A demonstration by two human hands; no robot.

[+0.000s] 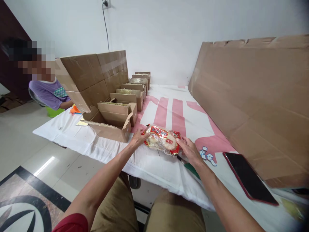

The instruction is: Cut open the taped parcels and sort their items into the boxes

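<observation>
A clear and red snack packet [161, 139] with round pale crackers inside lies near the table's front edge. My left hand [138, 138] grips its left end, thumb on top. At the opposite end my right hand [189, 149] holds the packet's edge between thumb and fingers. Under my right wrist shows a green-handled tool [191, 170] with a dark shaft; its far end is hidden by the packet. Left of the packet stands an open cardboard box [109, 130], the nearest of a row.
Several small boxes [140, 93] run back toward the wall. Tall cardboard panels stand left [96, 74] and right [253, 106]. A phone [249, 177] and several small white pieces [207, 156] lie at right. A person in a purple shirt [48, 93] sits beyond the left panel.
</observation>
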